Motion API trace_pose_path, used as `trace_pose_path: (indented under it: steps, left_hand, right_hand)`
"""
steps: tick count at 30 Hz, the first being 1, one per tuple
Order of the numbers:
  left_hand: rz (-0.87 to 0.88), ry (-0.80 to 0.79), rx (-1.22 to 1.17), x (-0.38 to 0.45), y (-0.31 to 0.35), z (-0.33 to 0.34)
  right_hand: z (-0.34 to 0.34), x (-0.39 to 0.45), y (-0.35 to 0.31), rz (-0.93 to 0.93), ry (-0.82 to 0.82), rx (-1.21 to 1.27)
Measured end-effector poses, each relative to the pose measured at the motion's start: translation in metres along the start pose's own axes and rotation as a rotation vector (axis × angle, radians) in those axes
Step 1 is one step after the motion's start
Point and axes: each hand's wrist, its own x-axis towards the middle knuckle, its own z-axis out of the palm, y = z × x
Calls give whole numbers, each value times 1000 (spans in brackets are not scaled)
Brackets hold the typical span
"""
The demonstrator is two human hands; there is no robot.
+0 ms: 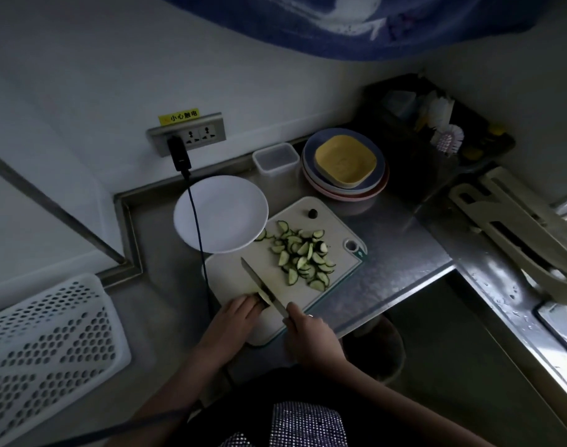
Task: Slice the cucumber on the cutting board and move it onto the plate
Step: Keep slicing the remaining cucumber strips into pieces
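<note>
A white cutting board [269, 272] lies on the steel counter. Several half-moon cucumber slices [303, 254] are piled on its far right part, and a dark cucumber end [313, 213] sits alone near its far edge. My left hand [237, 316] holds down a short uncut cucumber piece [265, 298] at the board's near left. My right hand [308, 332] grips the handle of a knife [259, 283] whose blade lies against that piece, tip pointing away to the left. An empty white plate [240, 217] overlaps the board's far left corner.
A black cable [196, 227] runs from a wall socket [187, 133] across the plate and down past the board. A clear plastic box [275, 158] and stacked plates with a yellow dish [345, 162] stand behind. A white perforated basket [46, 343] sits left; a sink [559, 321] lies right.
</note>
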Motion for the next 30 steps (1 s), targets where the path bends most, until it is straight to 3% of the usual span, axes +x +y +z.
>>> trace_pose_path:
  steps: [17, 30]
  left_hand:
    - [57, -69, 60, -2, -2, -10]
    - [29, -141, 53, -1, -3, -9]
  right_hand:
    - [12, -14, -6, -63, -93, -279]
    - [25, -15, -7, -94, 16, -335]
